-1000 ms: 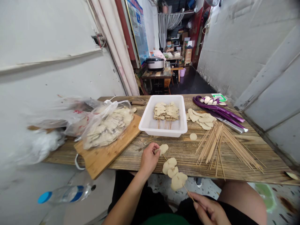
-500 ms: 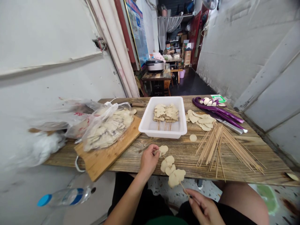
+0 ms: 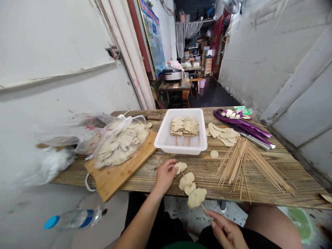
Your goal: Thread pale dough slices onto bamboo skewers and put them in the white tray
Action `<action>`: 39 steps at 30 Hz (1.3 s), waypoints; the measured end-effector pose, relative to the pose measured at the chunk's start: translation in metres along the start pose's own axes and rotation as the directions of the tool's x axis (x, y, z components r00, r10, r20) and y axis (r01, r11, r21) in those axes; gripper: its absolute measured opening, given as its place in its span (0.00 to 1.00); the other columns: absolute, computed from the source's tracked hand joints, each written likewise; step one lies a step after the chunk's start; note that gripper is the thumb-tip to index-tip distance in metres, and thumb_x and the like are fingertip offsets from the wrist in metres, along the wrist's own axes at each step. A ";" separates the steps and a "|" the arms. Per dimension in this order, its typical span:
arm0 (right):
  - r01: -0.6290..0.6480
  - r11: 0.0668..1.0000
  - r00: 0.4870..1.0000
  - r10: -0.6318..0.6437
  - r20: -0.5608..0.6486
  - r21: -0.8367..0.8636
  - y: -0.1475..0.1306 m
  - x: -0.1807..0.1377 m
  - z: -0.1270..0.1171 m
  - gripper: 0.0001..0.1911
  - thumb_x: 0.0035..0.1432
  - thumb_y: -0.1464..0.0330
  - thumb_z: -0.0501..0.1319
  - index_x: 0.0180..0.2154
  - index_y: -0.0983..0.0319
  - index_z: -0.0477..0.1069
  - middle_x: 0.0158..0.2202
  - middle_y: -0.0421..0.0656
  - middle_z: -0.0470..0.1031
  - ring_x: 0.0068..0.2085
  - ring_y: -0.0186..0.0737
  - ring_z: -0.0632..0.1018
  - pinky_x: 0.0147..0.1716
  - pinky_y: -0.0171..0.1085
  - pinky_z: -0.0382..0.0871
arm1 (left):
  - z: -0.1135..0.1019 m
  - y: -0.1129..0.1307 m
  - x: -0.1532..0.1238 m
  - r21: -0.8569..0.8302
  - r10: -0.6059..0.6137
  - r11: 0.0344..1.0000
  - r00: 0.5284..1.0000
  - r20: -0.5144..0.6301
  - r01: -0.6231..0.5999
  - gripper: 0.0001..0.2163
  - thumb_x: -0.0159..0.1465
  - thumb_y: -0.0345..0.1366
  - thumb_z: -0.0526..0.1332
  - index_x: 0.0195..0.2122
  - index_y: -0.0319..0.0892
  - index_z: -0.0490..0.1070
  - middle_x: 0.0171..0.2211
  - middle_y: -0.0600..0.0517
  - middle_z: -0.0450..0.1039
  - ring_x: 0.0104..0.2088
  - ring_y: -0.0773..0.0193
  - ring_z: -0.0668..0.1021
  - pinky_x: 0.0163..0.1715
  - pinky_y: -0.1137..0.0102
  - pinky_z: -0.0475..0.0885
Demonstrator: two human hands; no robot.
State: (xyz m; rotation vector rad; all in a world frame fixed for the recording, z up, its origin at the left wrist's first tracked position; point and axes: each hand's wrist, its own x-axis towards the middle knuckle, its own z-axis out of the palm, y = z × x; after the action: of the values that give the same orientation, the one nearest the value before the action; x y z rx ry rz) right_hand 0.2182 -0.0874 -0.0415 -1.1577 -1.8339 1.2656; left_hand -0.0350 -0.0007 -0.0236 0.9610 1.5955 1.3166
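Skewer (image 3: 203, 207): a thin stick strung with four pale slices, held in the air between both hands, partly over the near edge of the worktop (image 3: 202, 173) and partly over the lap.
Long axis: slants from near right to far left. The far end points toward the tray (image 3: 166, 145) and the bare end toward the person.
Left hand (image 3: 164, 175): grip clamped, thumb and fingertips pinching the top slice (image 3: 181, 167) at the skewer's far end.
Right hand (image 3: 228, 232): grip closed around the bare near end, fingers curled over it.
Lower slices (image 3: 196, 197): three, bunched close below the top slice and overlapping.
Tray: white, just beyond the left hand, with filled skewers lying inside.
Sticks (image 3: 249, 162): a loose fan of bare ones to the right. One stray slice (image 3: 214, 154) lies between them and the tray.
Board (image 3: 116, 174): to the left, under a bag (image 3: 121, 140) of more slices.
Risk, tip: it is hidden under the top slice right by the left fingertips, so a hard push from the right hand could likely prick them.
Risk, slice: it looks thin, so an off-centre pierce or a tight pinch may split it off the stick.
Risk, bend: gripped only at its ends, the loaded stick could bow or snap.
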 end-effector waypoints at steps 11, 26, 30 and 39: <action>-0.018 0.999 0.996 0.021 -0.092 0.028 0.008 0.001 0.002 0.22 0.57 0.52 0.55 0.42 0.59 0.78 0.30 0.46 0.81 0.33 0.42 0.80 0.33 0.33 0.75 | 0.002 0.014 -0.005 -0.273 -0.165 0.946 0.985 0.059 0.175 0.19 0.45 0.36 0.69 0.37 0.36 0.70 0.25 0.51 0.74 0.22 0.70 0.72 0.20 0.77 0.65; -0.201 0.930 0.976 0.217 -0.018 0.308 0.026 -0.007 0.022 0.26 0.57 0.49 0.54 0.47 0.60 0.74 0.17 0.38 0.67 0.18 0.34 0.69 0.17 0.29 0.65 | 0.005 0.023 -0.010 -0.448 -0.290 0.834 0.947 0.137 0.320 0.14 0.47 0.30 0.69 0.35 0.36 0.71 0.26 0.51 0.73 0.23 0.73 0.72 0.23 0.78 0.66; -0.207 0.907 0.976 0.219 0.010 0.366 0.027 -0.006 0.026 0.23 0.58 0.52 0.55 0.47 0.60 0.72 0.19 0.37 0.65 0.20 0.32 0.67 0.19 0.29 0.64 | 0.007 0.022 -0.012 -0.449 -0.275 0.841 0.953 0.126 0.302 0.15 0.46 0.31 0.69 0.35 0.36 0.70 0.25 0.51 0.73 0.23 0.72 0.73 0.23 0.77 0.67; -0.129 0.972 0.986 0.146 -0.077 0.197 0.020 -0.003 0.022 0.25 0.57 0.50 0.54 0.45 0.61 0.75 0.18 0.40 0.70 0.21 0.35 0.73 0.22 0.29 0.70 | 0.008 0.018 -0.011 -0.392 -0.243 0.878 0.961 0.132 0.276 0.19 0.44 0.37 0.70 0.37 0.36 0.70 0.27 0.50 0.73 0.23 0.71 0.72 0.24 0.76 0.66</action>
State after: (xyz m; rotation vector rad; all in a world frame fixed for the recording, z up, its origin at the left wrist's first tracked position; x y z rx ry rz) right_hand 0.2070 -0.0954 -0.0676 -1.2315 -1.5509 1.4094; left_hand -0.0231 -0.0057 -0.0054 0.5131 1.2657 1.3306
